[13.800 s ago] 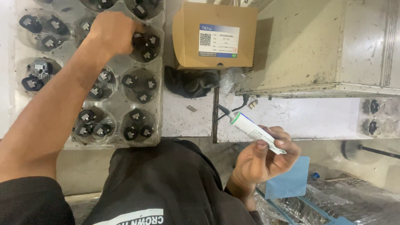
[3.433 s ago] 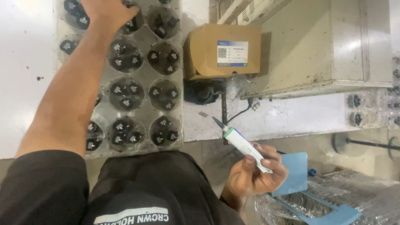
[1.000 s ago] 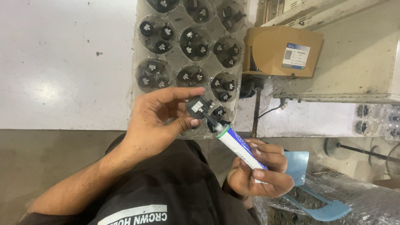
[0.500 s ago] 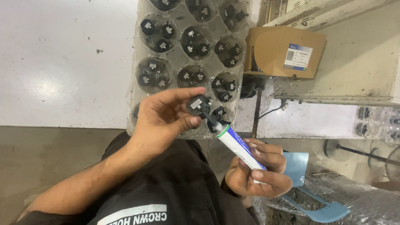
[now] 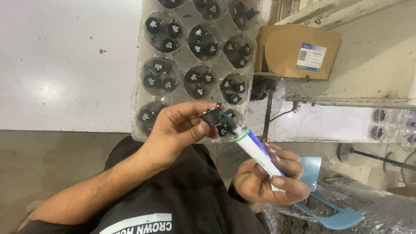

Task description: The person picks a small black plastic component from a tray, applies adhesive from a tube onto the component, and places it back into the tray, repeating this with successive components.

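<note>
left hand [image 5: 180, 130]: fingers grasp a small black part [image 5: 213, 118], held just over the near edge of the clear plastic tray [image 5: 141, 86]. right hand [image 5: 271, 180]: fingers wrapped around a white tube [image 5: 258, 152] with a green collar, its nozzle touching the small black part. the tray holds more black parts in round pockets. a cardboard box [image 5: 297, 51] sits to the tray's right.

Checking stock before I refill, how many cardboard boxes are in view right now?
1. The cardboard box sits on the table at upper right, just right of the clear tray of small black parts. Others may lie outside the picture.
</note>
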`<control>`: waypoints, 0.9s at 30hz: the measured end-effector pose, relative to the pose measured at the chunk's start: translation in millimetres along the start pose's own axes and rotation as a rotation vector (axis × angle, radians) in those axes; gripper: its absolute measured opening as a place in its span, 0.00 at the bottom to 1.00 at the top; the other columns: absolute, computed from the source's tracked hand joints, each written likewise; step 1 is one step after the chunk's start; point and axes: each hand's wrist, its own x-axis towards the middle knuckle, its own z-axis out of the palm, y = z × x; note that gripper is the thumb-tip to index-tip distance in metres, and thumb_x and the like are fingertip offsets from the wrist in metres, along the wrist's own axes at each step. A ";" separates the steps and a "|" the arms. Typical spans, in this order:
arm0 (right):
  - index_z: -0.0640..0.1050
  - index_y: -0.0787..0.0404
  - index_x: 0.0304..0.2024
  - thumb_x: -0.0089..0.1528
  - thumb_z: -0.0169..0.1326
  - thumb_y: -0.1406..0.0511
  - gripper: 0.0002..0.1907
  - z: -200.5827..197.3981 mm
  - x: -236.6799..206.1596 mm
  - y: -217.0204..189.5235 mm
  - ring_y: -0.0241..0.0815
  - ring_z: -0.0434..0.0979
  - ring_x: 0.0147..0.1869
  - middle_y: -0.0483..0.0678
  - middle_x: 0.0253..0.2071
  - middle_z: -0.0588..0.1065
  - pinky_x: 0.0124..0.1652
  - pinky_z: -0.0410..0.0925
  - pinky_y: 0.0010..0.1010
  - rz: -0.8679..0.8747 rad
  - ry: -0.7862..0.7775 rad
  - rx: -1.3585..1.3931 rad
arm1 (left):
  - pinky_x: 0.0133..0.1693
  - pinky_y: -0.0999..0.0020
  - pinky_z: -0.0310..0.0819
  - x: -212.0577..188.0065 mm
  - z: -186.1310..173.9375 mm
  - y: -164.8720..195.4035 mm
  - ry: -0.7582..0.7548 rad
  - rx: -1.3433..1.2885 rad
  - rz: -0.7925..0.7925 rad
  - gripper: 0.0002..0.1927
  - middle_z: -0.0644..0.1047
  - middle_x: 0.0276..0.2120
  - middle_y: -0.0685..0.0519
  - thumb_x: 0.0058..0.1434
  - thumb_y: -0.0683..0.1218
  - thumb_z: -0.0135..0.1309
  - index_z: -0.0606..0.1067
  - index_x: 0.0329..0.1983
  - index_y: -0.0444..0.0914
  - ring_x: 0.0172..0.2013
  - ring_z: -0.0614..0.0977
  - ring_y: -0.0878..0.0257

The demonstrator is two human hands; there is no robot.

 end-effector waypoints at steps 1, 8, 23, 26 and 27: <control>0.67 0.56 0.44 0.64 0.59 0.72 0.15 -0.3 0.2 -0.3 0.44 0.81 0.41 0.49 0.40 0.73 0.39 0.81 0.30 -0.012 -0.015 -0.019 | 0.53 0.64 0.81 -0.3 0.0 -1.3 -0.005 -0.001 0.005 0.20 0.81 0.55 0.48 0.69 0.40 0.56 0.73 0.63 0.31 0.47 0.83 0.63; 0.66 0.56 0.42 0.64 0.59 0.74 0.15 -0.2 1.4 1.1 0.43 0.81 0.39 0.49 0.37 0.73 0.38 0.81 0.28 0.017 -0.059 -0.066 | 0.52 0.62 0.81 -0.3 -1.9 -6.6 -0.008 -0.001 0.016 0.21 0.81 0.54 0.47 0.69 0.41 0.57 0.74 0.63 0.30 0.46 0.82 0.62; 0.67 0.57 0.42 0.63 0.63 0.72 0.16 -9.9 -4.6 2.6 0.43 0.81 0.41 0.49 0.36 0.72 0.42 0.81 0.32 0.117 -0.041 -0.029 | 0.51 0.61 0.81 3.5 -2.4 -15.5 -0.037 -0.128 -0.016 0.21 0.79 0.57 0.45 0.71 0.46 0.57 0.75 0.63 0.31 0.44 0.82 0.62; 0.67 0.57 0.43 0.64 0.63 0.72 0.16 -13.1 -2.4 1.7 0.43 0.80 0.42 0.49 0.37 0.72 0.43 0.82 0.33 0.150 -0.053 -0.014 | 0.50 0.61 0.81 6.0 -1.0 -16.3 -0.032 -0.171 -0.019 0.21 0.79 0.60 0.45 0.71 0.47 0.56 0.74 0.62 0.32 0.44 0.82 0.61; 0.67 0.57 0.43 0.64 0.64 0.71 0.16 -14.0 -1.4 1.8 0.43 0.81 0.42 0.49 0.37 0.72 0.43 0.82 0.34 0.155 -0.061 -0.014 | 0.50 0.61 0.81 6.6 -0.6 -16.6 -0.028 -0.185 -0.022 0.20 0.79 0.60 0.44 0.70 0.47 0.56 0.74 0.62 0.32 0.45 0.83 0.61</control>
